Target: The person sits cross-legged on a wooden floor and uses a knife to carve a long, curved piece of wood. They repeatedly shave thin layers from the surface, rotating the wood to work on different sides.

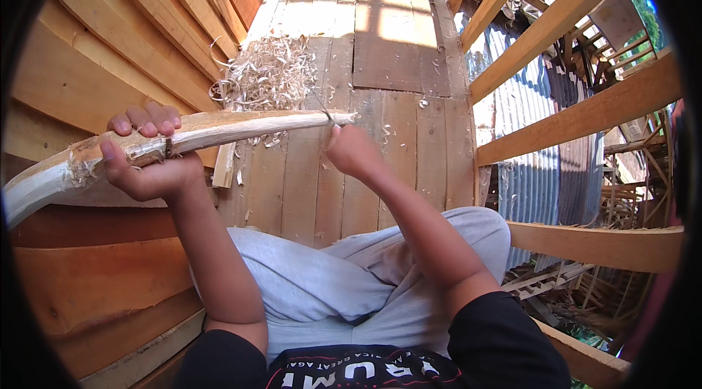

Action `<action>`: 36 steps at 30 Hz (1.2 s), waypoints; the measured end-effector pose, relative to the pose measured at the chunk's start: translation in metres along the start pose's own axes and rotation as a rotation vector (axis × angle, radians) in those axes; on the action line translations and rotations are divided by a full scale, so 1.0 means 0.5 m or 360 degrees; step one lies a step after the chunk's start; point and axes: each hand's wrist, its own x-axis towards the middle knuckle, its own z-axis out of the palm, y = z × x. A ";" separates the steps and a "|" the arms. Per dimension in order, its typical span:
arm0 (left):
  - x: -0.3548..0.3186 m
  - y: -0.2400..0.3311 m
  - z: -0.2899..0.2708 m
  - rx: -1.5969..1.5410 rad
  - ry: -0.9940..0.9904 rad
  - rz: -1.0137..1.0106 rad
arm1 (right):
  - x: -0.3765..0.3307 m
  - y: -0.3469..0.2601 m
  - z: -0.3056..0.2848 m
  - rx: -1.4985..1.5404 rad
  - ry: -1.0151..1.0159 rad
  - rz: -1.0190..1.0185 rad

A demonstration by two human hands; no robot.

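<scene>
A long, curved, peeled wooden pole [248, 126] reaches from the left edge to the middle, its pale narrow end pointing right. My left hand [153, 162] wraps around its thicker part, fingers over the top and palm underneath. Beside that grip, a dark ring-like band and rough, frayed fibres mark the wood. My right hand [352, 149] is closed at the narrow end, just below the wood. From its fist a thin dark knife blade [324, 107] slants up across the pole's tip. The knife's handle is hidden in my fingers.
Curled wood shavings [267, 74] lie heaped on the plank floor [300, 199] beyond the pole. Stacked boards [102, 265] line the left side. A wooden railing [585, 115] runs along the right, with corrugated metal sheets [530, 170] below it. My crossed legs [307, 279] are close beneath my arms.
</scene>
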 end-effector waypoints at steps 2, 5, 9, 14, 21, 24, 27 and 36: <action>0.005 -0.005 -0.004 -0.0099 -0.0137 -0.0030 | 0.059 0.073 0.021 0.0067 0.0039 0.0118; 0.007 -0.006 0.008 0.0054 0.0011 0.0001 | 0.060 0.074 0.013 0.0096 -0.0072 0.0110; 0.007 0.004 -0.004 0.0128 0.0191 0.0045 | -0.061 -0.078 -0.037 -0.0095 -0.0185 -0.0127; 0.003 -0.001 0.017 0.0083 0.0143 0.0003 | 0.045 0.047 0.017 0.0124 0.0001 0.0135; 0.005 0.011 -0.006 0.0129 0.0200 0.0033 | -0.032 -0.046 -0.038 -0.0016 -0.0214 0.0097; 0.002 0.000 0.015 0.0119 0.0191 0.0019 | 0.057 0.073 0.009 0.0004 -0.0124 0.0119; 0.005 -0.004 0.009 0.0111 0.0134 0.0009 | 0.076 0.091 0.003 0.0172 -0.0233 0.0239; 0.004 -0.001 0.004 0.0107 0.0196 -0.0004 | 0.026 0.016 -0.060 0.0114 -0.0437 0.0226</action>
